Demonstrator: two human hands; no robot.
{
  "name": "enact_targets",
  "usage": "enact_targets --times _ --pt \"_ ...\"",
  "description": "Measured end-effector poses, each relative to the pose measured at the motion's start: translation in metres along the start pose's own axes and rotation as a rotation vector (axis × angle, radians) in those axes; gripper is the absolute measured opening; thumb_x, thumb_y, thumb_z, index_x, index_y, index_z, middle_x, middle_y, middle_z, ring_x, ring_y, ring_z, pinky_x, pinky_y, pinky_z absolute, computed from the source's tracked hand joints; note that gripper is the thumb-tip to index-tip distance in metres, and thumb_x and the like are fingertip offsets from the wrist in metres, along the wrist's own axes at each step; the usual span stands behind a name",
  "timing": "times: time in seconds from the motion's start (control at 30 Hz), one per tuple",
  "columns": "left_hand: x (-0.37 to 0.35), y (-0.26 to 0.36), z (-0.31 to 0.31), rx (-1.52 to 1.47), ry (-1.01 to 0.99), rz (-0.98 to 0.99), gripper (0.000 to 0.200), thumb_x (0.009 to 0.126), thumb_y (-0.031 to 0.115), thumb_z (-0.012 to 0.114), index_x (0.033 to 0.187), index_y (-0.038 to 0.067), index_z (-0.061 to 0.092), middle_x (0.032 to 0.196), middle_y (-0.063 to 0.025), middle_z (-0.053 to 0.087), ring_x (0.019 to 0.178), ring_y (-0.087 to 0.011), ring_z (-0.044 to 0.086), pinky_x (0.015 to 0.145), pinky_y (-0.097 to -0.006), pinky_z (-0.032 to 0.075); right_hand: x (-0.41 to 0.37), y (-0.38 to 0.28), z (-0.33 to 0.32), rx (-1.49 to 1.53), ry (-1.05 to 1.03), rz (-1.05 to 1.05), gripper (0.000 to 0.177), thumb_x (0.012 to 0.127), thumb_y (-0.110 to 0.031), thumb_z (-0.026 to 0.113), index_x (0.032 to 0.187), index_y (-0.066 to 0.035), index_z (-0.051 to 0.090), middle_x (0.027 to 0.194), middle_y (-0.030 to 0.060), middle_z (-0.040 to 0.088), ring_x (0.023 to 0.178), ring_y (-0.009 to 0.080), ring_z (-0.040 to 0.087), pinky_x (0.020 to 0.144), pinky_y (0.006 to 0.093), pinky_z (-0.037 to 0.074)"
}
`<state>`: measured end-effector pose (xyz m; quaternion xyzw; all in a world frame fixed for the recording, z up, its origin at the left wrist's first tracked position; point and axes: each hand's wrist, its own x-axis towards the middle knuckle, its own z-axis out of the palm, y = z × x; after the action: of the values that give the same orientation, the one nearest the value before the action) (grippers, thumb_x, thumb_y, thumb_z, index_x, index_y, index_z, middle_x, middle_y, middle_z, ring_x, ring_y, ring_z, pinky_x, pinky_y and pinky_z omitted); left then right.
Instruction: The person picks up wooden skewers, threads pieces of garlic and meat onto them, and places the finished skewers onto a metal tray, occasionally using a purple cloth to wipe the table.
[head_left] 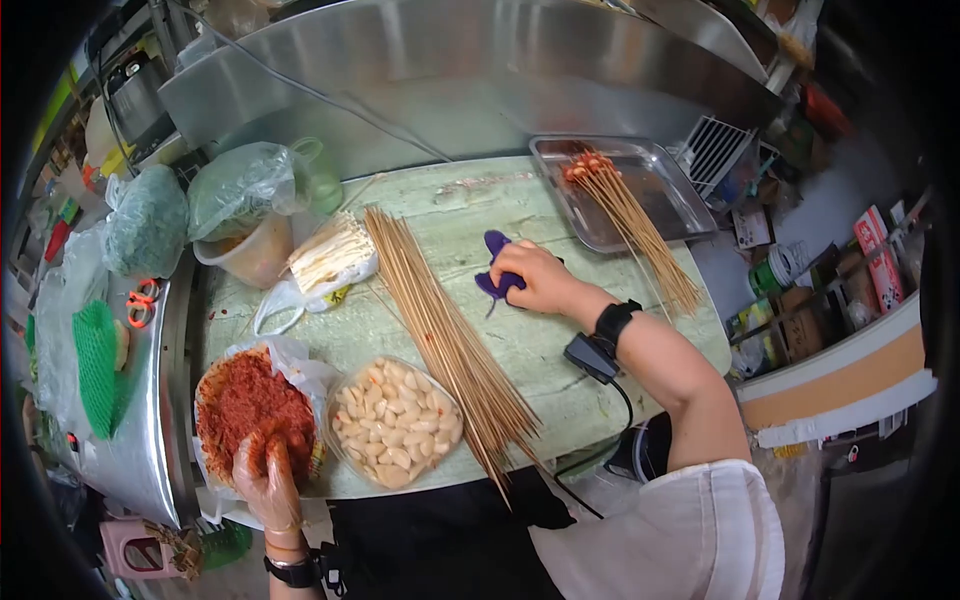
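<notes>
My right hand, bare, is closed on a dark purple cloth-like piece lying on the pale green tabletop. My left hand, in a clear plastic glove smeared red, has its curled fingers at the red seasoned meat in a bag-lined bowl. What lies between those fingertips is partly hidden. Just right of that bowl stands a clear container of peeled garlic cloves. A long bundle of bare wooden skewers lies between my two hands.
At the back right, a metal tray carries skewers with red meat tips, their sticks overhanging its rim. White enoki-like mushrooms in plastic sit near a bag-covered tub. Orange-handled scissors lie on the left metal surface.
</notes>
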<state>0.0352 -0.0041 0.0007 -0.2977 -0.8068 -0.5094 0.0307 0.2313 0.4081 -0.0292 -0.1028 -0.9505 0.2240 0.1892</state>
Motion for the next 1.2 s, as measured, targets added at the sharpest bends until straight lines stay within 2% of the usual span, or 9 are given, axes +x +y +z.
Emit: enact_targets --times 0.27,0.33,0.6,0.67,0.8,0.87,1.0,1.07,1.2 --pt "0.004 0.008 0.0 -0.035 -0.039 0.042 0.019 0.086 0.008 0.056 0.1 -0.003 0.063 0.095 -0.0123 0.065 0.086 -0.0204 0.059 0.08 -0.0316 0.046 -0.123 -0.072 -0.024 -0.018 -0.024 0.086 0.018 0.062 -0.008 0.058 0.08 -0.012 0.059 0.086 0.0055 0.056 0.088 0.0298 0.051 0.077 0.0392 0.043" --pt "0.003 0.006 0.0 0.061 -0.023 0.1 0.019 0.085 0.007 0.057 0.1 -0.004 0.063 0.095 -0.0126 0.065 0.086 -0.0203 0.059 0.08 -0.031 0.045 -0.15 -0.09 -0.028 -0.028 -0.006 0.117 0.019 0.061 -0.008 0.059 0.08 -0.013 0.059 0.087 0.005 0.056 0.088 0.0293 0.051 0.078 0.0386 0.043" --pt "0.003 -0.012 0.002 -0.028 -0.024 0.132 0.021 0.087 0.009 0.058 0.101 -0.006 0.06 0.096 -0.0117 0.064 0.085 -0.0181 0.057 0.079 -0.0297 0.045 -0.226 -0.141 -0.035 -0.022 -0.045 0.256 0.023 0.058 -0.005 0.063 0.08 -0.013 0.06 0.091 0.0031 0.056 0.091 0.0273 0.052 0.077 0.0367 0.045" --pt "0.003 -0.013 0.002 0.009 -0.004 0.167 0.022 0.087 0.01 0.058 0.101 -0.006 0.06 0.096 -0.0116 0.064 0.085 -0.0179 0.057 0.079 -0.0296 0.045 -0.234 -0.149 -0.044 -0.01 -0.035 0.264 0.022 0.057 -0.004 0.062 0.078 -0.011 0.058 0.089 0.0038 0.057 0.09 0.0275 0.053 0.077 0.0365 0.045" --pt "0.002 -0.014 0.0 0.002 -0.036 0.148 0.021 0.087 0.01 0.057 0.101 -0.006 0.06 0.096 -0.0116 0.064 0.085 -0.0177 0.057 0.079 -0.0291 0.045 -0.231 -0.16 -0.082 0.095 0.213 0.331 0.02 0.058 -0.004 0.059 0.077 -0.007 0.056 0.086 0.0089 0.057 0.087 0.028 0.056 0.079 0.0344 0.044" --pt "0.004 -0.016 -0.001 0.027 -0.062 0.126 0.031 0.088 0.015 0.057 0.108 -0.008 0.058 0.104 -0.016 0.062 0.092 -0.023 0.058 0.084 -0.0328 0.045 -0.219 -0.159 -0.104 0.203 0.313 0.377 0.019 0.059 -0.003 0.059 0.079 -0.007 0.057 0.086 0.0094 0.058 0.086 0.0277 0.057 0.08 0.0347 0.044" --pt "0.004 -0.018 0.0 0.002 -0.037 0.101 0.031 0.087 0.015 0.058 0.108 -0.008 0.059 0.105 -0.0175 0.062 0.093 -0.0249 0.058 0.084 -0.033 0.045 -0.198 -0.12 -0.081 0.172 0.268 0.401 0.022 0.062 -0.005 0.06 0.084 -0.007 0.059 0.091 0.0089 0.058 0.091 0.0287 0.055 0.084 0.0361 0.043" --pt "0.001 -0.011 0.0 0.031 -0.028 0.12 0.028 0.088 0.014 0.057 0.106 -0.007 0.059 0.102 -0.0151 0.062 0.091 -0.0227 0.058 0.083 -0.0321 0.044 -0.198 -0.086 -0.041 -0.054 0.302 0.382 0.024 0.065 -0.009 0.061 0.089 -0.009 0.059 0.095 0.0096 0.057 0.097 0.0301 0.053 0.088 0.0378 0.041" --pt "0.003 -0.006 -0.002 0.1 -0.035 0.131 0.025 0.088 0.013 0.057 0.103 -0.007 0.058 0.098 -0.0135 0.062 0.088 -0.0218 0.057 0.082 -0.0316 0.044 -0.203 -0.115 -0.028 -0.124 0.167 0.281 0.02 0.064 -0.01 0.06 0.084 -0.012 0.059 0.093 0.0073 0.056 0.094 0.0303 0.051 0.082 0.0391 0.042"
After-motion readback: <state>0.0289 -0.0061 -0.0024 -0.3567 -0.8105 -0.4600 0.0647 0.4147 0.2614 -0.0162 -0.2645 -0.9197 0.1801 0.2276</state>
